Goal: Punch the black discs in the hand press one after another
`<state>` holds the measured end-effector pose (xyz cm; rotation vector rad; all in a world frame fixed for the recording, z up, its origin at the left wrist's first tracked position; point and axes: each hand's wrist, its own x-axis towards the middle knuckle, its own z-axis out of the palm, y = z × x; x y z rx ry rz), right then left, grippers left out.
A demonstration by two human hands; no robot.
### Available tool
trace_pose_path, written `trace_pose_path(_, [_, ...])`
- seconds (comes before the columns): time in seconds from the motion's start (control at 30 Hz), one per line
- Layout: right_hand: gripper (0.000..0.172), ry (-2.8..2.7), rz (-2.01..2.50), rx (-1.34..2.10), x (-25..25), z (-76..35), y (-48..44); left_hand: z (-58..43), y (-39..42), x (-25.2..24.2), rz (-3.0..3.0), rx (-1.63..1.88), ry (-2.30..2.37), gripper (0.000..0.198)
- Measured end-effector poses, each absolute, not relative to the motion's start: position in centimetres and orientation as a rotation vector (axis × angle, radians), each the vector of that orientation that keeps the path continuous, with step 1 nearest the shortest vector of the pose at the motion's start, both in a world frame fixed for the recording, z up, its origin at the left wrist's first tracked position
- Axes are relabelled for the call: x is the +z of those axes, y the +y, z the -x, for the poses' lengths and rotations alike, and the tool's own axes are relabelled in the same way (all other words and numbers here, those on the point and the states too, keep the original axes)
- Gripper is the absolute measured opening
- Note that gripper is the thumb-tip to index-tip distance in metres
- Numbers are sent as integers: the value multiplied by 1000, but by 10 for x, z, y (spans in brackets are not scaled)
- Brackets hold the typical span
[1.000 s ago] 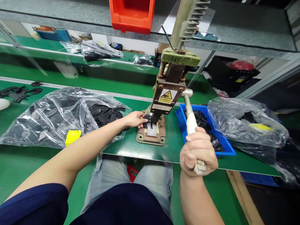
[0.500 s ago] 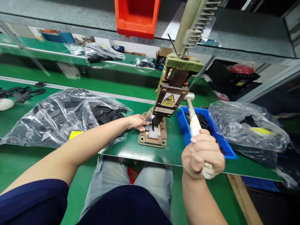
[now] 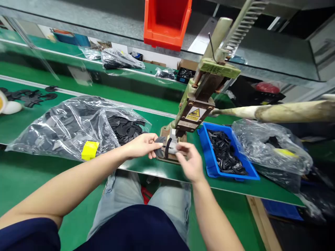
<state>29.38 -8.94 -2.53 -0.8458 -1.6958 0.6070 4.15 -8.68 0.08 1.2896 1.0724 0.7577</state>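
My left hand (image 3: 143, 144) pinches a dark grey curved flat piece (image 3: 158, 150) at the base of the hand press (image 3: 195, 111). A narrow black strip (image 3: 168, 147) lies beside that piece, over the pale plate on the press base. From the right, my right hand (image 3: 190, 161) reaches in with thumb and forefinger apart, close to the plate. Whether its fingertips touch anything I cannot tell. The press lever (image 3: 285, 111), wrapped in pale tape, sticks out to the right with no hand on it.
Left of the press lies a clear plastic bag (image 3: 68, 129) of dark curved pieces. On the right stand a blue tray (image 3: 209, 164) of small black parts and another plastic bag (image 3: 272, 146). A red bin (image 3: 164, 40) hangs over the shelf edge above.
My right hand has let go of the lever and come over to the press base. The lever has swung up and outward to the right. My left hand still holds the grey piece, now nearer me.
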Motion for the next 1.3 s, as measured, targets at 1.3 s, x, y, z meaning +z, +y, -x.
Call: trace_pose_path(1.3, [15,-2193,849,259,-59,-282,-118,-69,-125,1,-1958,842,1333,41])
